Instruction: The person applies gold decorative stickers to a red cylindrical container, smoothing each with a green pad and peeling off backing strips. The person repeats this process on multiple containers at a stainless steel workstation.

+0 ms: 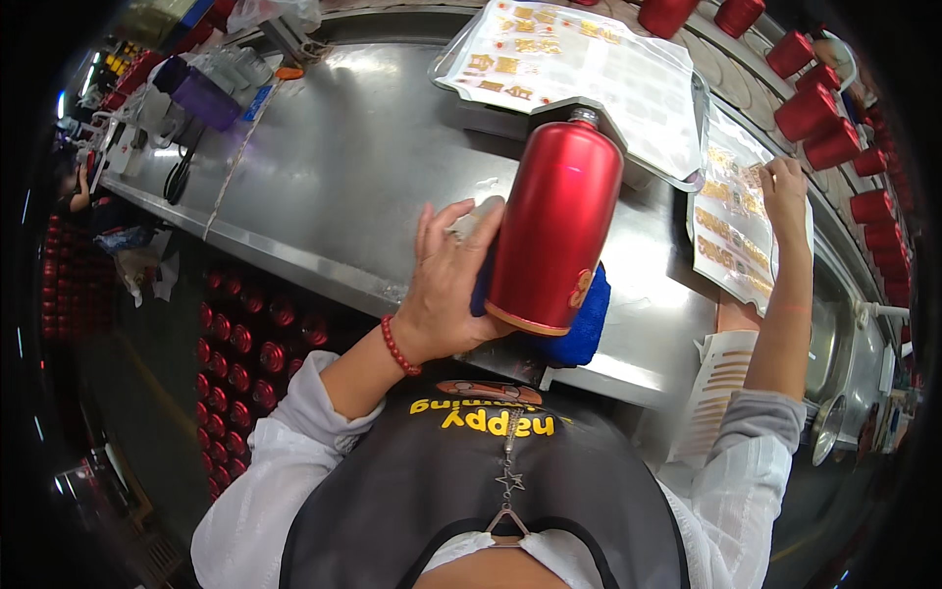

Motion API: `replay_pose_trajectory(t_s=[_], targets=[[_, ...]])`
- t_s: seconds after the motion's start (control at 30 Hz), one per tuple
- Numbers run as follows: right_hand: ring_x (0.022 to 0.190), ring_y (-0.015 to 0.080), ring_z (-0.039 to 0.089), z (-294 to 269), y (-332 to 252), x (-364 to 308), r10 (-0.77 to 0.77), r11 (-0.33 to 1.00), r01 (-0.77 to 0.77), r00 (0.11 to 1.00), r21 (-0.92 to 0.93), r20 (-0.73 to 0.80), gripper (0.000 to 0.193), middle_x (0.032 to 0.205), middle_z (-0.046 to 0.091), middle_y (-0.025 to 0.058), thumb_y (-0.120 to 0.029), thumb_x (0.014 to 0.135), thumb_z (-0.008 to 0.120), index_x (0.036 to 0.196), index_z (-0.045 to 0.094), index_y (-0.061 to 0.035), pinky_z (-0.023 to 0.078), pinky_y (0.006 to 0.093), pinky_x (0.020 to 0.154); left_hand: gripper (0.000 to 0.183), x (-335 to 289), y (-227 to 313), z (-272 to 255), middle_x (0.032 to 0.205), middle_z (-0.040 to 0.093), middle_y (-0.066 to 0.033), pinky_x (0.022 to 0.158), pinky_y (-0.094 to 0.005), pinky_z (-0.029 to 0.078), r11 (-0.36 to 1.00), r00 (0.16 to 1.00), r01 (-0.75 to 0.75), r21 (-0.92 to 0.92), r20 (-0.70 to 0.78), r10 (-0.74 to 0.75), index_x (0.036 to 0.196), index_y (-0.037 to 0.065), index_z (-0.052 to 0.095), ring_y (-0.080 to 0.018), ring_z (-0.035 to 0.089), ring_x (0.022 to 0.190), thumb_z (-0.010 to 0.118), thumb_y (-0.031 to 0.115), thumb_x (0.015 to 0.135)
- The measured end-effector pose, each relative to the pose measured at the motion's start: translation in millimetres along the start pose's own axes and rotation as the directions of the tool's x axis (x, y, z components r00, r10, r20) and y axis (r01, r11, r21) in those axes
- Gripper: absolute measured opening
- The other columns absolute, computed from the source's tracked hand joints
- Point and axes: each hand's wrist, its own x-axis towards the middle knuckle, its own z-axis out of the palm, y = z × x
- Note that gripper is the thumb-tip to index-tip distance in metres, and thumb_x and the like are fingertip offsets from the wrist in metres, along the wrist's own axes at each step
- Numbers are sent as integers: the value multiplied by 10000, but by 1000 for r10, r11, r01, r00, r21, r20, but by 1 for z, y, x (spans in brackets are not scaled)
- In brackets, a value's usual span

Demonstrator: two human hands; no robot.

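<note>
A glossy red bottle (559, 226) with a silver threaded neck lies tilted on a blue cloth (589, 319), its base toward me. Near that base it bears a small gold decal (581, 288). My left hand (442, 280) holds the bottle from its left side, thumb near the base and the other fingers spread. A pale cover shows on one fingertip. Over at the right, my right hand (785, 191) has its fingers pinched together at a sheet of gold decals (731, 221). Whatever is between those fingertips is too small to make out.
A tray (699, 162) with a white decal sheet (589, 59) stands behind the bottle on the steel table (343, 147). Red bottles (810, 113) line the far right. A purple bottle (201, 93) stands far left. More red bottles (240, 368) are below the table's left edge.
</note>
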Motion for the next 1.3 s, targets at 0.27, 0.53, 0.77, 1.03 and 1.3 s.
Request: replay_pose_trajectory(t_s=[0.27,0.53,0.77,1.03,1.3], targets=[[959,162,583,-155,-190,-2,-281,757,210,960,619,18,123,1157,606,72,-104,959,642,938,578,-1,464,281,839,1098,4,6,-7,971,633,-161,1154,-614,123,989,985,-103,103,-127,116,1488,-30,387,-359,431,1321,788,630,707],[832,144,540,-171,-276,-11,-407,606,201,910,770,83,129,1151,578,89,-112,947,643,905,564,-19,428,275,698,1084,10,9,-10,882,623,-145,1152,-631,117,979,974,-160,130,-144,178,1487,-30,381,-346,424,1320,786,615,715],[1047,360,564,-122,-288,0,-332,727,242,943,643,21,147,1134,575,171,-105,893,685,907,573,-11,489,417,894,1094,5,-5,2,1312,519,-253,1156,-623,144,984,985,-152,-96,-94,143,1515,-25,303,-385,382,1351,768,600,746],[962,327,592,-115,-294,2,-296,751,263,954,605,-47,121,1057,552,151,-5,888,669,932,557,-22,503,394,811,899,59,5,0,1531,351,-249,1166,-409,284,809,981,177,-560,29,-194,1524,-47,251,-325,377,1410,694,445,915],[1134,274,556,-123,-305,-47,-112,834,129,992,536,-63,477,1261,511,125,94,830,657,1274,635,-79,500,351,858,891,63,2,13,1443,396,-314,1140,-459,311,614,969,179,-769,30,-245,1494,-90,243,-400,415,1342,675,435,919]])
